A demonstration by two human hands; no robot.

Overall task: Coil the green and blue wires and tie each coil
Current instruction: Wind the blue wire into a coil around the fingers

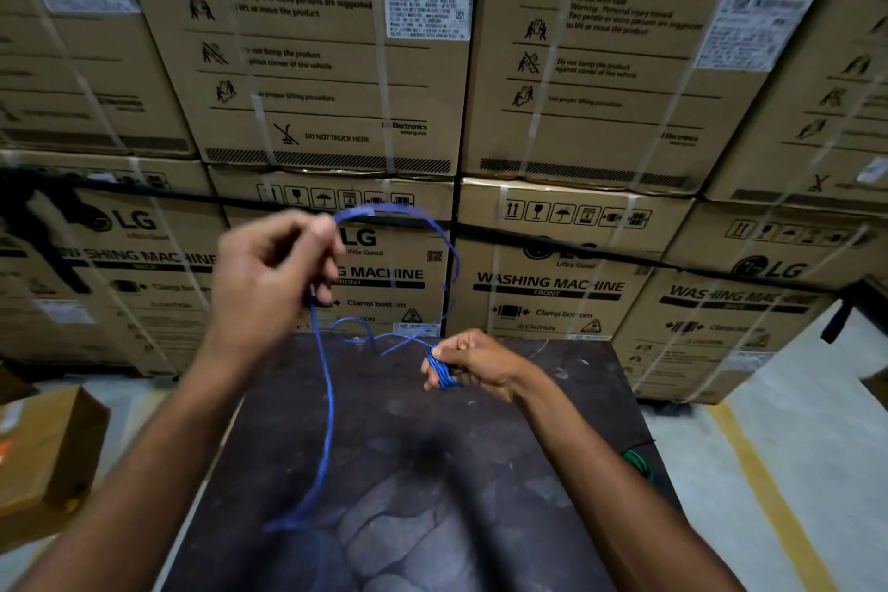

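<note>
The blue wire (331, 399) is partly coiled, pinched by both the left hand (269, 274) and the right hand (473, 363); the green wire (639, 461) lies coiled at the right.

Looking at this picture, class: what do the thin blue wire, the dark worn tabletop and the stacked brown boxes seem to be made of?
Thin blue wire: probably plastic-sheathed, smooth, bending into loose loops.
Dark worn tabletop: unclear, perhaps painted wood or metal; matte, scuffed with pale marks.
Stacked brown boxes: cardboard, matte, printed, with pale straps.
</note>
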